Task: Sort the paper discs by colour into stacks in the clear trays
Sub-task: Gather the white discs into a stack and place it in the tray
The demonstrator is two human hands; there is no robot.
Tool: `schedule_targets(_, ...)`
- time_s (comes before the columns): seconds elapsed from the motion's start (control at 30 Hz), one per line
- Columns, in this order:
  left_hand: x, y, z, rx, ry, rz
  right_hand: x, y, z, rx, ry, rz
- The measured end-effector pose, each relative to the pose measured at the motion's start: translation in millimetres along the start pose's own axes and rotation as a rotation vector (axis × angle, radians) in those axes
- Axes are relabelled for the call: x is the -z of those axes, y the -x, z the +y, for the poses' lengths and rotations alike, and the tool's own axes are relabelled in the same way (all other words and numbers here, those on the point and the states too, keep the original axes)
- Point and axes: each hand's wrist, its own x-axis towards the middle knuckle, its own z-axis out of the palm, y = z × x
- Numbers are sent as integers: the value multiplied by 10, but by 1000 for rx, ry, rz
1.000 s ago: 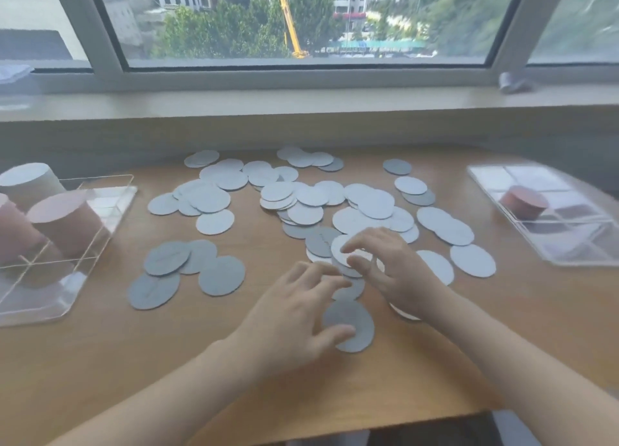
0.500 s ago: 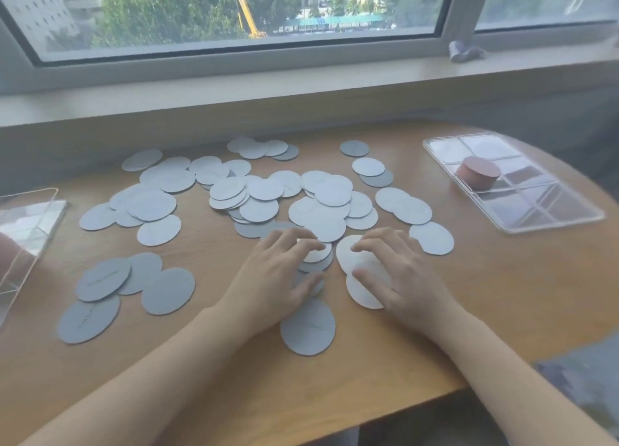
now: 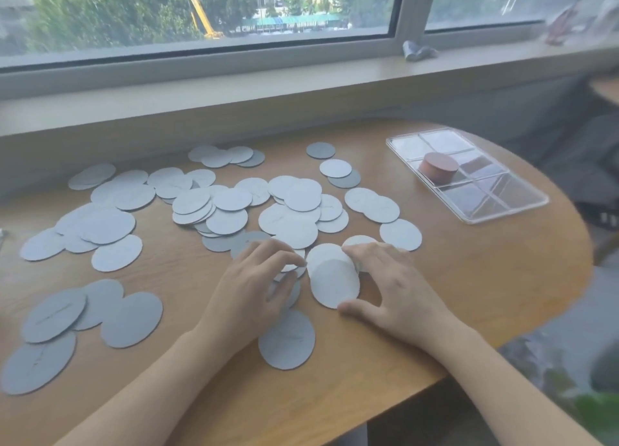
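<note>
Many pale grey paper discs [image 3: 294, 211] and darker grey discs [image 3: 130, 318] lie scattered over the wooden table. My right hand [image 3: 395, 288] grips a small stack of pale discs [image 3: 333, 281] between thumb and fingers, near the table's front middle. My left hand [image 3: 251, 288] lies just left of it, its curled fingertips pinching a pale disc [image 3: 294, 265] on a small overlapping pile. A single grey disc [image 3: 286, 342] lies in front of both hands. A clear tray [image 3: 502, 194] at the right holds one brown stack [image 3: 438, 167].
The window sill [image 3: 301, 87] runs along the back with a small crumpled wrapper [image 3: 417, 50] on it. The table's rounded edge [image 3: 552, 295] curves close to the right of the tray. Bare wood shows between my right hand and the tray.
The view has swung to the right, so the left tray with its stacks is out of frame. My right hand has gathered pale discs into a stack held on edge; my left hand has moved up beside it.
</note>
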Motion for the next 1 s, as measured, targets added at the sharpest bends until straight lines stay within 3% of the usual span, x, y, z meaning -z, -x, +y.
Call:
schedule_targets(0.17,5,9,0,-2,14,8,-11,-117,-23,58,40,10)
schedule_targets(0.4,-7,24,-32,36,-47,-101,40,-419,-54,12,-39,-155)
schedule_targets(0.7,22,-5,-25,63,72,-36,-117,-374,-249,135,-222,190)
schedule_targets(0.8,54,-10,-28,77,175,-5,-186,-395,-383,203,-262,229)
schedule_targets(1.0,95,-16,-91,260,407,53,-138,-326,-81,-21,-39,83)
